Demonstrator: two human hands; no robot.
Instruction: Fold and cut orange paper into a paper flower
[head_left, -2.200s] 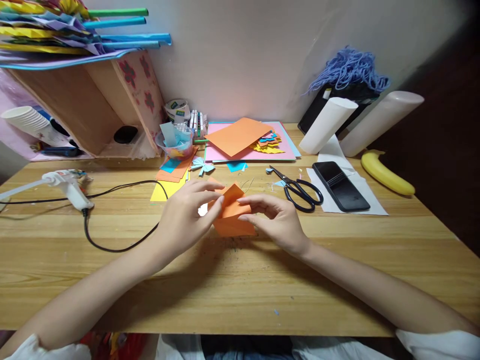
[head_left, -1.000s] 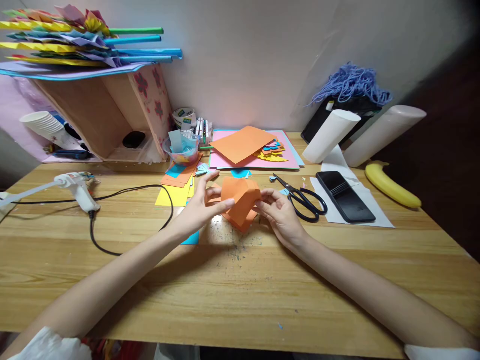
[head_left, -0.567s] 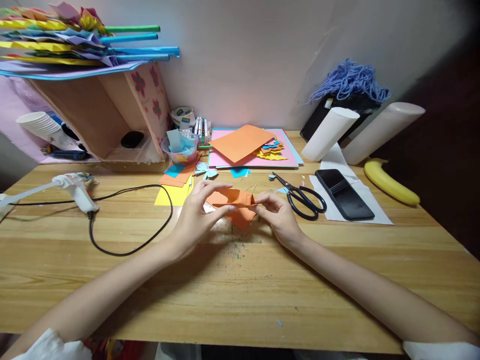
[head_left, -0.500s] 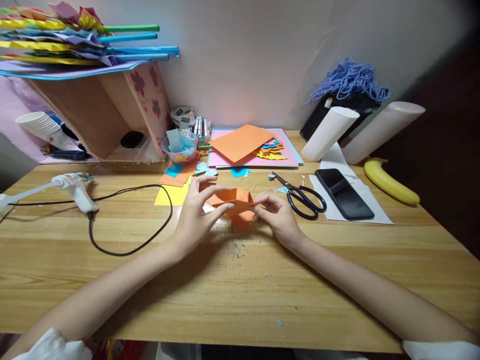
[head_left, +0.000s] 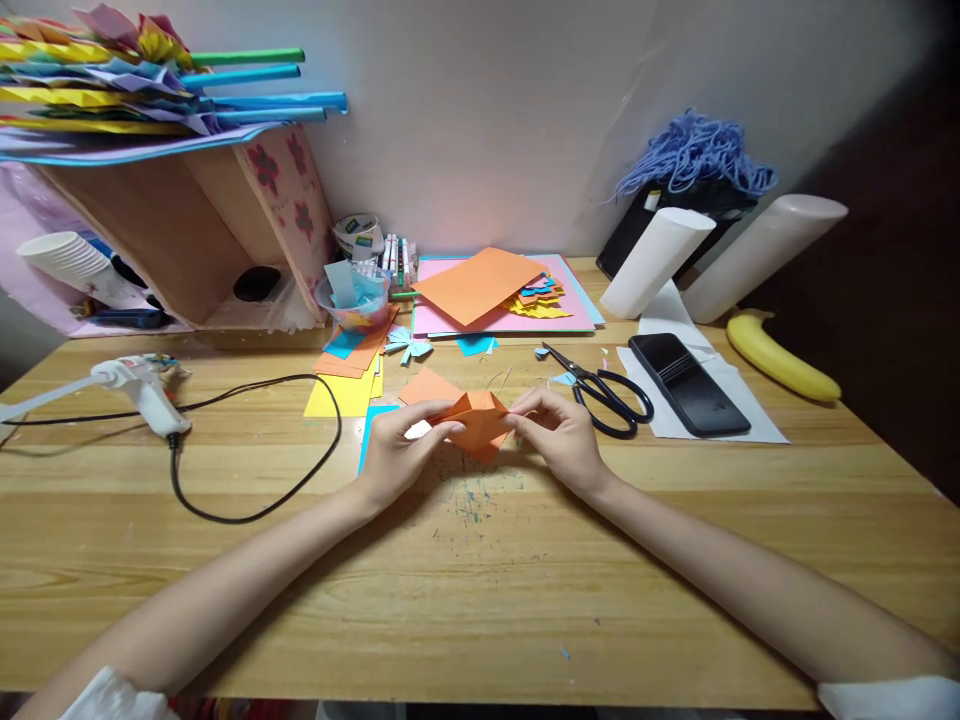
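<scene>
Orange paper (head_left: 478,420), partly folded, is held just above the wooden table (head_left: 480,580), pinched at its left end by the left hand (head_left: 401,455) and at its right corner by the right hand (head_left: 562,440), fingers closed on it. Compared with a second ago, it has been lowered and pressed flatter, so a fold appears to be tightening. Scissors (head_left: 604,385) lie just right

Orange paper (head_left: 478,424) – folds' underside hidden by fingers. Glue gun (head_left: 139,385) nozzle cut off at left edge. Marker (head_left: 394,255) labels too small.
</scene>
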